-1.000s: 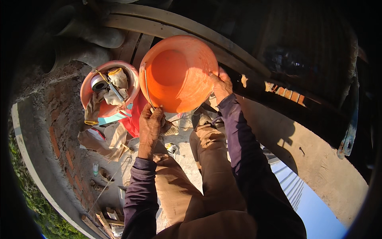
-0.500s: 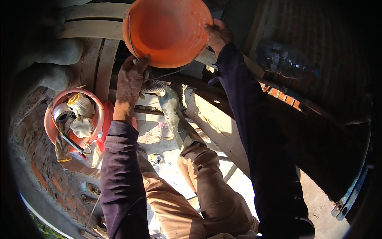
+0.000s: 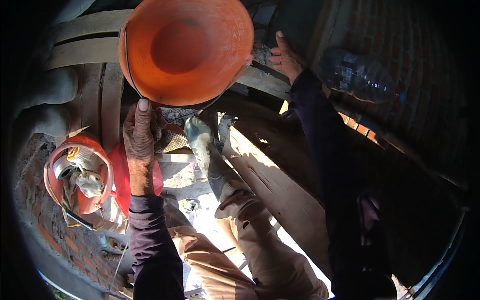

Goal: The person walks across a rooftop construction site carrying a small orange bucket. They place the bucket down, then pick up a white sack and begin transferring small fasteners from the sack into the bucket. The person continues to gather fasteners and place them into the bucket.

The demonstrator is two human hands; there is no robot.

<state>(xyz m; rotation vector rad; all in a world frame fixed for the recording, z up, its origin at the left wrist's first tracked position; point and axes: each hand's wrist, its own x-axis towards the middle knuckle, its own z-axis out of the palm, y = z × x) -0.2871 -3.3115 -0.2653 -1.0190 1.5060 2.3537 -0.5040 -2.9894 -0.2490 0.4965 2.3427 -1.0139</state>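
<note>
An orange bucket is tipped so that its mouth faces me, with bare, dusty walls inside and a thin wire handle. My left hand grips its lower left rim, thumb on top; the fingers behind are partly hidden. To the right of the bucket, apart from its rim, my right hand is open with the fingers stretched out. A grey, net-patterned cloth-like piece shows just beside my left hand, above my boot.
At left, a salmon-coloured bucket holds work gloves and a white roll. Wooden planks lie behind it. A large clear plastic bottle rests by the brick wall. A wide board slants past my leg.
My right hand has let go of the orange bucket's rim and opened. The bucket, in my left hand, has shifted left and slightly down in view.
</note>
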